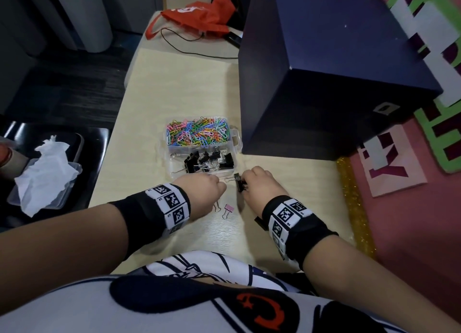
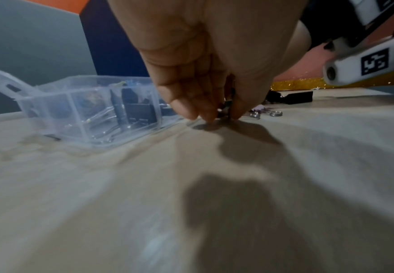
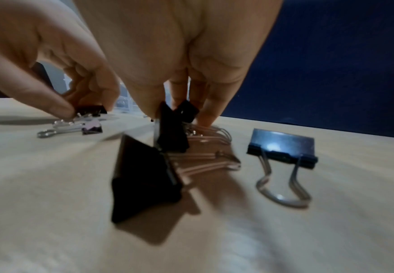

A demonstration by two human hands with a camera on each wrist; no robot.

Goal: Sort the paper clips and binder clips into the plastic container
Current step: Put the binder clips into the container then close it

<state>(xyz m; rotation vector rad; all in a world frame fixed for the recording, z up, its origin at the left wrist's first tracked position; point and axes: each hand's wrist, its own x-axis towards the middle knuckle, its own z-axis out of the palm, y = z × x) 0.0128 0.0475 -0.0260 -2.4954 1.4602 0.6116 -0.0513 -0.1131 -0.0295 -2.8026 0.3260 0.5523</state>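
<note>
A clear plastic container [image 1: 236, 140] stands mid-table, with coloured paper clips [image 1: 197, 131] in its far compartment and black binder clips [image 1: 210, 161] in the near one. Just in front of it, my right hand [image 1: 245, 181] pinches a black binder clip [image 1: 239, 181] standing on the table, seen close in the right wrist view [image 3: 172, 129]. Two more black clips [image 3: 144, 177] [image 3: 282, 147] lie near that hand. My left hand [image 1: 221, 186] pinches a small black binder clip [image 3: 90, 110] against the tabletop. A small pink binder clip [image 1: 229, 209] lies between my wrists.
A tall dark blue box [image 1: 324, 70] stands right of the container, close to my right hand. An orange bag [image 1: 197, 15] and a black cable [image 1: 189, 49] lie at the far end. A gold glitter strip [image 1: 354, 203] borders the table's right edge. Left of the table, a tray holds tissue [image 1: 45, 173].
</note>
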